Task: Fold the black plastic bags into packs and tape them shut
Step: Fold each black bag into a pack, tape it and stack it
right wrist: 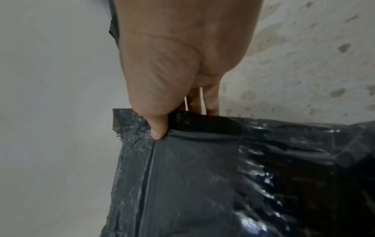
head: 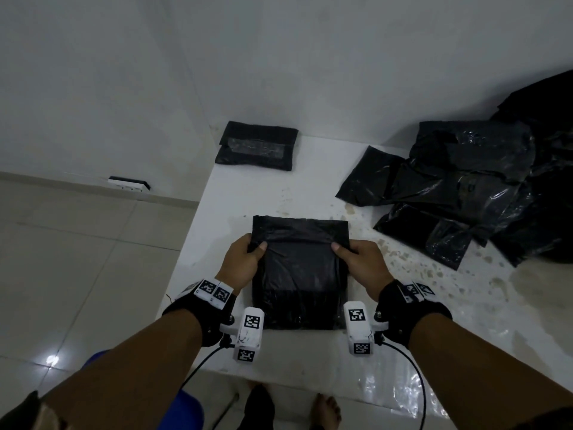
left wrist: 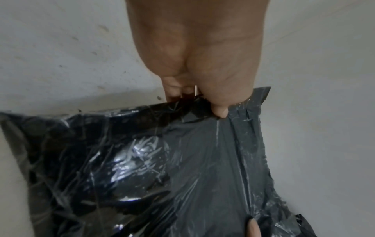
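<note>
One taped pack (head: 258,146) is seen finished at the table's (head: 310,361) far edge. A black bag (head: 299,274), mid-table, is pinched at both sides by the left hand (head: 240,265) and right hand (head: 366,265), its fold judged under way. A heap of bags (head: 459,187) waits, right.

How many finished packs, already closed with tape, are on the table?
1. The taped pack lies at the table's far left corner. More could be hidden in the bag pile.
</note>
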The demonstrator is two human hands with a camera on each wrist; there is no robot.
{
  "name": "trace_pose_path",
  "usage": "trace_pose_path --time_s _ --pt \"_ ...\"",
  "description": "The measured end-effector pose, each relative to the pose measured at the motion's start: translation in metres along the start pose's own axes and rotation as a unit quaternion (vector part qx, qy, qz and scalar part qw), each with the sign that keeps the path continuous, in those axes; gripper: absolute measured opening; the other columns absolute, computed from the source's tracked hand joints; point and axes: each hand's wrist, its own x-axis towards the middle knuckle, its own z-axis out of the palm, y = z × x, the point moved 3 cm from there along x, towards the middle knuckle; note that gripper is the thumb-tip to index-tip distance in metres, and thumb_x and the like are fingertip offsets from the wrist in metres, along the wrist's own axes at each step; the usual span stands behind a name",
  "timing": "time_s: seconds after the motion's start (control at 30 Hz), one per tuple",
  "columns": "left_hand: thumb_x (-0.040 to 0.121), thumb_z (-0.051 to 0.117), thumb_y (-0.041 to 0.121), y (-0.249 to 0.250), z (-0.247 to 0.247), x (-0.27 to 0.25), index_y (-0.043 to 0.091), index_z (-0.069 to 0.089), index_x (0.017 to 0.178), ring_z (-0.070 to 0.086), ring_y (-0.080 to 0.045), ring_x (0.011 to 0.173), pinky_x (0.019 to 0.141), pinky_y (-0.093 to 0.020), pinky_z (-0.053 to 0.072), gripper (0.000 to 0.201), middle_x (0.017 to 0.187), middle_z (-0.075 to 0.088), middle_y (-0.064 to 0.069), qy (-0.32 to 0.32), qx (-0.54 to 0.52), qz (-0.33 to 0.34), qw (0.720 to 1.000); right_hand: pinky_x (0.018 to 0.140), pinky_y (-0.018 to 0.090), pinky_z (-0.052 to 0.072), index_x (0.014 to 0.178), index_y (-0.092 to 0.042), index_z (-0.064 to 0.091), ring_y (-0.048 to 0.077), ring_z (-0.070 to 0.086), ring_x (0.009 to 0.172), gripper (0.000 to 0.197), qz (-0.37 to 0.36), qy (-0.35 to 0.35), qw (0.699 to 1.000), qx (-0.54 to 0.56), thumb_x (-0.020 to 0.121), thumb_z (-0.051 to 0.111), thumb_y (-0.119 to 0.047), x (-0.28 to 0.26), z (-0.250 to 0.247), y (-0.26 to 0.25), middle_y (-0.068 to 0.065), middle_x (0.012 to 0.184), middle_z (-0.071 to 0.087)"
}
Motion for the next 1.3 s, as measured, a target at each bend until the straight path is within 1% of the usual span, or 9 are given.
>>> trace_pose_path --time_s 0.17,0.33,0.53,0.67,0.83,0.9,1.07,1.17,1.3 --pt "0.098 0.055 0.027 -0.001 0.000 0.009 0.006 0.068 0.105 0.066 -0.027 0.102 0.096 -0.049 0.050 0.026 0.105 0.071 -0.009 0.010 -0.004 -0.028 1.000 0.071 0.038 0.053 0.081 -0.006 0.075 0.026 0.069 0.082 0.030 0.027 0.013 0.999 -0.039 0.094 0.064 -0.031 0.008 0.000 0.003 0.014 0.084 0.073" --pt "0.095 0.062 0.023 -0.002 -0.003 0.011 0.004 0.060 0.096 0.062 -0.024 0.082 0.068 -0.034 0.047 0.019 0.092 0.069 -0.012 0.014 0.020 -0.020 1.000 0.079 0.058 0.056 0.086 -0.009 0.075 0.031 0.071 0.088 0.030 0.013 0.005 0.999 -0.052 0.091 0.066 -0.037 0.012 -0.004 0.006 0.008 0.087 0.075" --pt "0.085 0.073 0.003 0.003 -0.004 0.005 0.008 0.071 0.108 0.067 -0.016 0.101 0.093 -0.030 0.053 0.024 0.108 0.072 -0.004 -0.065 0.012 0.015 0.998 0.081 0.051 0.058 0.089 -0.011 0.077 0.027 0.071 0.087 0.019 -0.008 -0.021 0.996 -0.081 0.092 0.068 -0.028 0.012 -0.010 0.000 0.007 0.087 0.076" --pt "0.087 0.067 -0.003 0.005 -0.006 0.004 0.012 0.072 0.100 0.066 0.002 0.084 0.078 -0.016 0.052 0.021 0.096 0.072 0.001 -0.074 0.037 0.036 0.996 0.077 0.021 0.052 0.102 -0.014 0.076 0.012 0.067 0.086 0.020 -0.010 -0.065 0.995 -0.076 0.088 0.069 -0.002 0.007 -0.013 -0.008 0.000 0.093 0.074" --pt "0.078 0.063 -0.020 0.006 -0.011 0.001 0.011 0.069 0.071 0.068 -0.001 0.079 0.079 -0.015 0.052 0.033 0.089 0.072 -0.008 -0.081 0.068 0.057 0.993 0.059 0.017 0.046 0.091 -0.003 0.076 0.000 0.059 0.061 0.012 -0.016 -0.041 0.995 -0.094 0.086 0.068 0.005 0.002 -0.018 -0.011 0.004 0.077 0.069" --pt "0.079 0.060 -0.022 0.004 -0.012 0.000 0.013 0.069 0.066 0.068 0.000 0.080 0.078 -0.014 0.051 0.038 0.088 0.071 -0.002 -0.089 0.068 0.047 0.993 0.053 0.020 0.050 0.084 -0.002 0.074 0.009 0.061 0.059 0.017 0.017 -0.039 0.998 -0.046 0.089 0.062 0.010 -0.004 -0.017 -0.011 0.006 0.073 0.066" --pt "0.081 0.054 -0.020 -0.003 -0.018 -0.007 0.023 0.073 0.063 0.064 -0.011 0.096 0.094 -0.024 0.049 0.050 0.099 0.069 -0.004 -0.078 0.090 0.024 0.993 0.071 0.032 0.060 0.071 -0.001 0.069 0.025 0.066 0.077 0.039 0.051 -0.036 0.998 -0.005 0.085 0.043 0.024 -0.012 -0.013 -0.008 0.011 0.079 0.068" --pt "0.082 0.053 -0.017 0.001 -0.021 -0.013 0.015 0.074 0.073 0.059 -0.013 0.104 0.085 -0.010 0.043 0.039 0.109 0.066 -0.003 -0.066 0.115 0.006 0.991 0.058 0.021 0.057 0.071 0.001 0.070 0.021 0.065 0.076 0.041 0.061 -0.016 0.998 -0.016 0.085 0.037 0.021 -0.017 -0.014 -0.013 0.010 0.081 0.068" --pt "0.085 0.054 -0.006 0.005 -0.023 -0.017 0.021 0.075 0.071 0.060 -0.017 0.104 0.089 -0.023 0.044 0.037 0.106 0.069 -0.004 -0.041 0.104 -0.018 0.994 0.056 0.029 0.054 0.076 -0.003 0.066 0.027 0.066 0.068 0.017 0.118 0.026 0.992 0.032 0.092 0.059 -0.006 -0.017 -0.016 -0.015 0.017 0.084 0.068"
